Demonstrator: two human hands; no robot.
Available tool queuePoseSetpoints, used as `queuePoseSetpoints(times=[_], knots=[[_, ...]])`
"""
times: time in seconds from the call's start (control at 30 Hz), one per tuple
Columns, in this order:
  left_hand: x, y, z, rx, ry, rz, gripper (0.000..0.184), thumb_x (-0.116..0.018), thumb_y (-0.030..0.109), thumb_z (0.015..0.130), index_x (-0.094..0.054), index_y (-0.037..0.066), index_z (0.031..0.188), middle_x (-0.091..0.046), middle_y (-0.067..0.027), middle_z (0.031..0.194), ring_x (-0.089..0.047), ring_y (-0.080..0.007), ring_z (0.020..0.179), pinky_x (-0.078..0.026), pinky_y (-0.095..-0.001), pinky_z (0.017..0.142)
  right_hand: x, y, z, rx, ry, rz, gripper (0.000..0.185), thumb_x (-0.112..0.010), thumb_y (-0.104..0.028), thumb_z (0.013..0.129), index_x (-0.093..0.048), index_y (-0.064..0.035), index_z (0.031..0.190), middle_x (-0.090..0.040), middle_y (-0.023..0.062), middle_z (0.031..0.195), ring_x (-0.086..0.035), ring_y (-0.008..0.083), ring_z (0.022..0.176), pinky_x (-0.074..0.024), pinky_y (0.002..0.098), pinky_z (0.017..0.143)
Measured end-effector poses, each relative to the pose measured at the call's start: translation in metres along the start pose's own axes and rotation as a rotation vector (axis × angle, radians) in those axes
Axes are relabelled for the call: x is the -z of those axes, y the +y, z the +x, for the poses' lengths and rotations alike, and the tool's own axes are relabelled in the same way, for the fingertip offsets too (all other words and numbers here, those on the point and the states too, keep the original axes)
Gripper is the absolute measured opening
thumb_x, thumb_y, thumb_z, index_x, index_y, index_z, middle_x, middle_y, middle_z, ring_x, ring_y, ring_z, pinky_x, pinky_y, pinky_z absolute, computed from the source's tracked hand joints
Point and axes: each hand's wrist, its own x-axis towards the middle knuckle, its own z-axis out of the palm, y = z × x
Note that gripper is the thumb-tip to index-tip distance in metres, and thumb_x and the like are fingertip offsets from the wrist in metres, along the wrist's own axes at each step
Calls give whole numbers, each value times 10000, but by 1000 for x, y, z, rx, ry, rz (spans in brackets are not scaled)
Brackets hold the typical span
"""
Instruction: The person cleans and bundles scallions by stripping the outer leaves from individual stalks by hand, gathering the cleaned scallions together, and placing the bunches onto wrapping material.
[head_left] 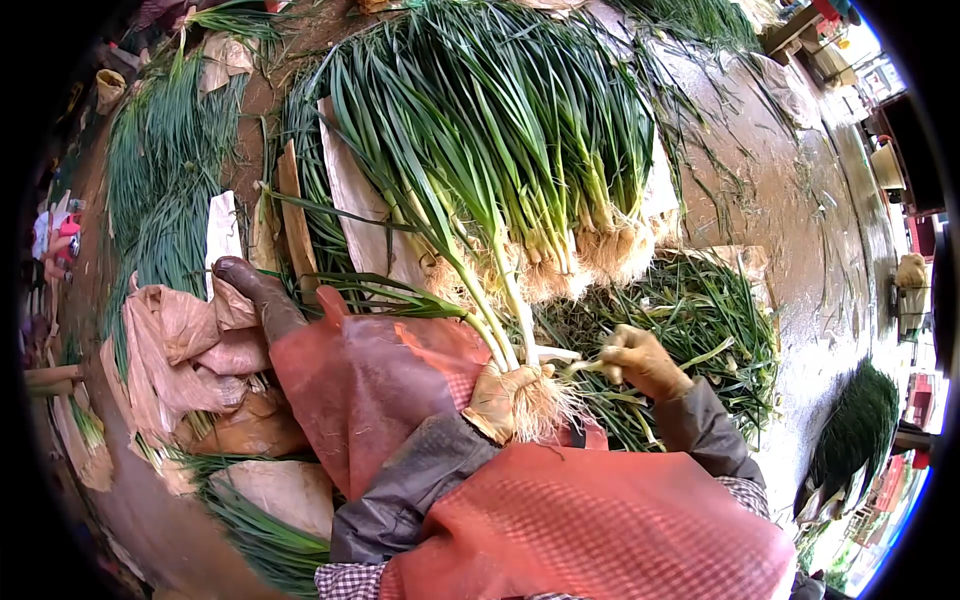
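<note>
My left hand (497, 402), in a dirty tan glove, is closed around the lower stems of a few green garlic plants (480, 300). Their long flat leaves point up and away, and a tuft of pale roots (540, 408) hangs below the fist. To the right, my gloved right hand (645, 362) has its fingers pinched on a pale strip of peeled leaf (585, 367), near the stem bases. Beyond both hands lies a large row of green garlic (510, 130) with the roots toward me.
Loose leaf scraps (690, 330) form a heap on the right, beside wet ground (800, 230). More bundled greens (170, 170) lie at the far left, near a crumpled pinkish sack (185, 340). A red apron (590, 520) covers my lap. Another dark green pile (855, 430) stands at the right.
</note>
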Motion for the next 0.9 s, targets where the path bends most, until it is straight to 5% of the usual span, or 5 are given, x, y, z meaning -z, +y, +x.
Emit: queuePoseSetpoints(times=[0.23, 0.43, 0.63, 0.73, 0.9], knots=[[-1, -2, 3, 68, 109, -55, 330, -518, -73, 837, -520, -52, 1166, -629, -156, 1029, -641, -219, 887, -563, -330, 755, 15, -4, 7, -154, -73, -541, 869, -699, -400, 801, -236, -26, 1435, -345, 210, 1427, -617, 161, 781, -539, 295, 652], [-9, -2, 3, -92, 60, 52, 333, -509, -99, 830, -499, -28, 1156, -624, -143, 995, -637, -232, 897, -564, -346, 769, -53, -23, 37, 452, -356, -874, 166, -638, -152, 844, -644, 12, 817, -596, 165, 655, -589, 269, 562, -480, 326, 530], [7, -6, 11, -67, 132, 35, 350, -523, -129, 825, -493, 11, 1145, -606, -85, 900, -631, -190, 780, -563, -311, 681, -4, -21, -14, -263, -375, -527, 187, -611, -161, 882, -651, -7, 980, -650, 74, 741, -613, 156, 621, -482, 279, 579], [3, -5, 8, -71, 110, 72, 401, -513, -132, 827, -475, 14, 1198, -601, -103, 1007, -625, -195, 857, -560, -325, 736, 45, 15, 3, 229, -420, -1512, 383, -667, -213, 842, -594, -1, 1153, -604, 178, 1098, -608, 268, 990, -497, 339, 821], [-3, -7, 6, -5, 46, 19, 453, -514, -66, 851, -406, -26, 1289, -544, -185, 1227, -633, -247, 925, -561, -363, 803, -42, -4, 100, 172, -261, -578, 570, -621, -321, 884, -440, 29, 1297, -563, 175, 1164, -599, 217, 957, -507, 301, 803]])
